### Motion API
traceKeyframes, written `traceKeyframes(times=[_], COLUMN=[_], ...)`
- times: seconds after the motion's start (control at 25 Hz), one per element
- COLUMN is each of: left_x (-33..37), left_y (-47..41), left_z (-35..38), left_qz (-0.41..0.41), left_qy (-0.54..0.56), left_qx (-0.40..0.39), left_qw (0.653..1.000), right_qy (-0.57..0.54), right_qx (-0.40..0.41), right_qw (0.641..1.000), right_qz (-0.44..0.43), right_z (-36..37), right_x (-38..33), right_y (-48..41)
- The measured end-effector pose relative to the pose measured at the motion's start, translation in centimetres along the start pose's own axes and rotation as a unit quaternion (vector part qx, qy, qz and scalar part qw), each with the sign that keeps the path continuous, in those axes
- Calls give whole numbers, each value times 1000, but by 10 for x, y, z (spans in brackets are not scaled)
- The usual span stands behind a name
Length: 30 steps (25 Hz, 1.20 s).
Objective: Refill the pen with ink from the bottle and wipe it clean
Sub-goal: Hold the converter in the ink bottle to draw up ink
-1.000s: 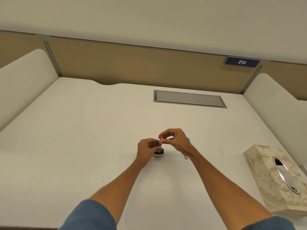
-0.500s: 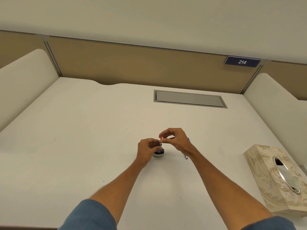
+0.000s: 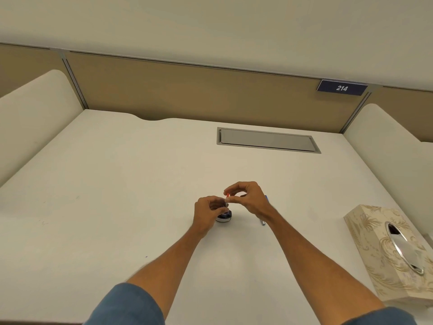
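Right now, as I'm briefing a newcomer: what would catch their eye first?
Two hands meet at the middle of the white desk: the left hand grips a small dark round ink bottle, the right hand pinches a thin red-tipped pen part just above it. Next, the cream-and-gold tissue box at far right, and the dark blue 214 sign on the tan partition.

Pale cream desk [image 3: 117, 207] with a grey rectangular hatch [image 3: 267, 140] set flush into the far part, right of the middle. Near the middle, 1 small dark ink bottle [image 3: 224, 216] standing on the top, with a slim pen piece [image 3: 263, 222] lying flat just to the right, apart from it. At the near right, 1 cream tissue box [image 3: 379, 249] patterned in gold, oval silver opening on top.
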<state>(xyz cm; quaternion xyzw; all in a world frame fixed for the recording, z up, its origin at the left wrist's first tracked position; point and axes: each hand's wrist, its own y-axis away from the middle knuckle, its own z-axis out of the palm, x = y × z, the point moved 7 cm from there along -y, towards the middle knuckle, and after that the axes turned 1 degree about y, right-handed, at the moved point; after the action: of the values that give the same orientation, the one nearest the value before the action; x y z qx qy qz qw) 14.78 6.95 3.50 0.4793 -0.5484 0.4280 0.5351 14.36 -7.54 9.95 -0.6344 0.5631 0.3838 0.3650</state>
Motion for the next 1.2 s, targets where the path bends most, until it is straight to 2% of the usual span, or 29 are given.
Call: traceKeyframes(times=[1.2], left_x=[-1], left_y=[1], left_z=[0], left_qz=[-6], left_qy=[2], left_qx=[7], left_qw=[1000], right_qy=[13], right_qx=[-4], right_qw=[1000], right_qz=[-4], right_z=[1], right_x=[1], right_y=[-1])
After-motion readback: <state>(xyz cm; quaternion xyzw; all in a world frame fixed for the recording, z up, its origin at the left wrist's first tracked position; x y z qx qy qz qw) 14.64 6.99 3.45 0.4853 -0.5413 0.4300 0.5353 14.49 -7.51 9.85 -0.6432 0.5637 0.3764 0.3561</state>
